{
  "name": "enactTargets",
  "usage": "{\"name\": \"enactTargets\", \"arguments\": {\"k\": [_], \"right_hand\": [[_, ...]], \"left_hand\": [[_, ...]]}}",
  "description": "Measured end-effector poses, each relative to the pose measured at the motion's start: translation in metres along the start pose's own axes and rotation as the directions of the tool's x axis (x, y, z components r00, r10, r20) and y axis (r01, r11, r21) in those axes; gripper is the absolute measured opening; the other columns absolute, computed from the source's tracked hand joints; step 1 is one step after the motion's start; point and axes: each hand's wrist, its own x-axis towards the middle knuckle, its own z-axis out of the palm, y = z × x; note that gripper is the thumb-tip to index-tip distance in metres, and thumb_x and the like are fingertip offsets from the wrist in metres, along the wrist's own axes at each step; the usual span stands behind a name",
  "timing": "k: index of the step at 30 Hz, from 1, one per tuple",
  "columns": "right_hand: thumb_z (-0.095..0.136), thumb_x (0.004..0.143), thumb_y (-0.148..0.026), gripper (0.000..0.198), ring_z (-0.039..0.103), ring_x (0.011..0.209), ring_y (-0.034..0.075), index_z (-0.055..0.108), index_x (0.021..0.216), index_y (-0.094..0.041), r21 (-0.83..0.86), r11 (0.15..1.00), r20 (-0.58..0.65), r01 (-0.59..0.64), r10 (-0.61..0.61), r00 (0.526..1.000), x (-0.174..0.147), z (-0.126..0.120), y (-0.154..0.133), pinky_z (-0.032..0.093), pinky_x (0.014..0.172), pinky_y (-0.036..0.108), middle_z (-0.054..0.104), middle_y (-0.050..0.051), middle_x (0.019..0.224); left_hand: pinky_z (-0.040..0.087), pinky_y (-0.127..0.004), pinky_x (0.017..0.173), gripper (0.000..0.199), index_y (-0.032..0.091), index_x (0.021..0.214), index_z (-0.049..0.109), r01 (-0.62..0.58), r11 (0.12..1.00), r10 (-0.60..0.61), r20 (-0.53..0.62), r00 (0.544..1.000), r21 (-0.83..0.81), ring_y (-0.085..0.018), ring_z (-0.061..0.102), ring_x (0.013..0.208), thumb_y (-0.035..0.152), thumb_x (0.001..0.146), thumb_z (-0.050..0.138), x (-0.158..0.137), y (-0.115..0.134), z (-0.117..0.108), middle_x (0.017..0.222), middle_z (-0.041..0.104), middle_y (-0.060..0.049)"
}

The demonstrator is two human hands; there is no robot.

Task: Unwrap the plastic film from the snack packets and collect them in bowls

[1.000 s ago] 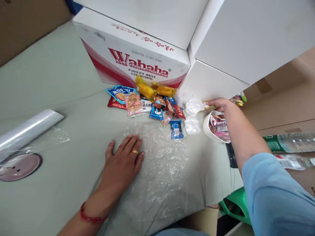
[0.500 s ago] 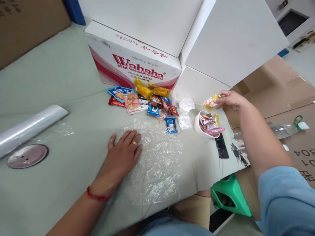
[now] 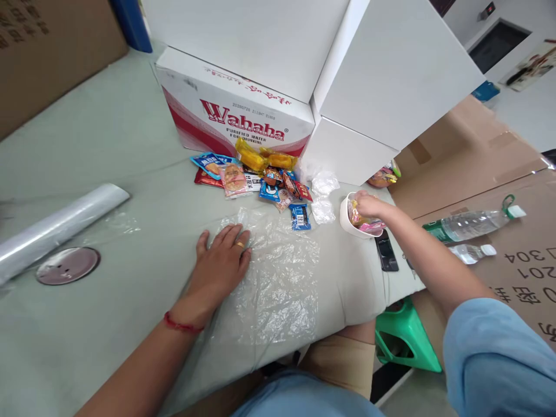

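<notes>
My left hand [image 3: 221,255] lies flat with fingers spread, at the left edge of a clear plastic sheet [image 3: 282,284] on the covered table. My right hand [image 3: 368,205] reaches into a white tub [image 3: 346,223], its fingers bunched on a yellow-wrapped snack [image 3: 355,213]; the fingertips are partly hidden. A pink packet [image 3: 372,226] also shows in the tub. Left of the tub sit crumpled clear plastic wads [image 3: 324,209] and a blue packet [image 3: 300,216]. Behind them is a pile of wrapped snacks [image 3: 273,179].
A Wahaha water carton [image 3: 238,119] stands behind the pile. A plastic film roll [image 3: 65,226] and a brown oval disc [image 3: 68,266] lie at left. Beyond the tub are more wrapped snacks [image 3: 384,175]; a phone [image 3: 386,252] and bottles [image 3: 473,223] are at right.
My right hand has moved down and left from behind the tub into it. Wrapped snacks now show where that hand was. My left hand stays flat; the view has shifted slightly.
</notes>
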Motion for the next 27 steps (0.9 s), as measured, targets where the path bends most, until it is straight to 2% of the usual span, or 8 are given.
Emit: {"name": "enactTargets", "arguments": {"k": [4,6,8,13,17,19,24,27], "right_hand": [[0.063,0.079,-0.022,0.078,0.028,0.158,0.043,0.049,0.156,-0.021,-0.008,1.0,-0.016,-0.013,0.013,1.0,-0.009,0.024,-0.011,0.032,0.124,0.063,0.032,0.015,0.173],[0.056,0.084,-0.024,0.079,0.013,0.164,0.041,0.041,0.163,-0.024,0.019,1.0,-0.031,0.004,-0.003,1.0,-0.011,0.031,-0.013,0.023,0.126,0.068,0.021,0.01,0.179],[0.054,0.085,-0.027,0.081,0.009,0.165,0.04,0.038,0.165,-0.026,0.057,0.997,-0.041,0.049,-0.047,0.998,-0.009,0.033,-0.012,0.021,0.127,0.069,0.02,0.007,0.179],[0.056,0.086,-0.034,0.08,0.017,0.163,0.038,0.042,0.164,-0.022,0.179,0.978,-0.222,0.11,-0.069,0.973,-0.009,0.027,0.008,0.026,0.128,0.058,0.027,0.011,0.176],[0.054,0.092,-0.034,0.053,0.046,0.143,0.036,0.066,0.141,-0.019,0.265,0.959,-0.537,0.104,0.056,0.842,-0.029,0.021,0.027,0.038,0.12,0.052,0.051,0.017,0.156],[0.053,0.096,-0.037,0.041,0.056,0.126,0.035,0.074,0.126,-0.019,0.268,0.96,-0.588,0.082,0.095,0.803,-0.041,0.024,0.03,0.043,0.113,0.049,0.064,0.017,0.135],[0.052,0.101,-0.042,0.046,0.063,0.118,0.034,0.069,0.138,-0.02,0.258,0.964,-0.35,-0.064,0.155,0.924,-0.05,0.039,0.019,0.049,0.104,0.046,0.072,0.016,0.128],[0.049,0.103,-0.041,0.046,0.069,0.108,0.031,0.067,0.141,-0.02,0.348,0.912,-0.237,-0.219,0.311,0.92,-0.041,0.036,0.016,0.053,0.094,0.041,0.076,0.016,0.12]], "left_hand": [[0.02,-0.069,0.126,0.051,0.016,0.144,0.062,0.007,1.0,-0.006,0.018,1.0,-0.019,-0.035,0.046,0.151,0.03,0.106,0.032,0.0,0.001,-0.002,0.16,0.053,-0.019],[0.019,-0.07,0.126,0.051,0.015,0.145,0.062,0.008,1.0,-0.007,0.024,1.0,-0.029,-0.035,0.044,0.152,0.031,0.106,0.032,0.0,0.001,-0.002,0.161,0.053,-0.02],[0.018,-0.07,0.126,0.052,0.014,0.145,0.061,0.011,0.999,-0.01,0.024,1.0,-0.035,-0.036,0.044,0.153,0.031,0.106,0.032,0.0,0.001,-0.002,0.161,0.052,-0.02],[0.016,-0.069,0.127,0.05,0.016,0.144,0.062,0.017,0.999,-0.015,0.03,0.999,-0.047,-0.035,0.043,0.153,0.031,0.106,0.033,0.0,0.001,-0.002,0.161,0.052,-0.019],[0.016,-0.069,0.127,0.049,0.018,0.144,0.062,0.023,0.998,-0.021,0.034,0.999,-0.053,-0.034,0.044,0.153,0.031,0.105,0.034,0.0,0.001,-0.002,0.162,0.052,-0.018],[0.017,-0.069,0.127,0.05,0.018,0.144,0.062,0.026,0.998,-0.024,0.028,0.999,-0.061,-0.035,0.044,0.153,0.031,0.105,0.034,0.0,0.002,-0.002,0.162,0.052,-0.019],[0.017,-0.069,0.127,0.05,0.02,0.143,0.064,0.025,0.998,-0.025,0.009,1.0,-0.064,-0.034,0.046,0.151,0.032,0.104,0.034,0.0,0.002,-0.003,0.16,0.054,-0.018],[0.017,-0.069,0.127,0.051,0.018,0.144,0.064,0.017,0.998,-0.016,0.018,1.0,-0.058,-0.035,0.046,0.151,0.032,0.105,0.033,0.0,0.002,-0.005,0.16,0.054,-0.019]]}}
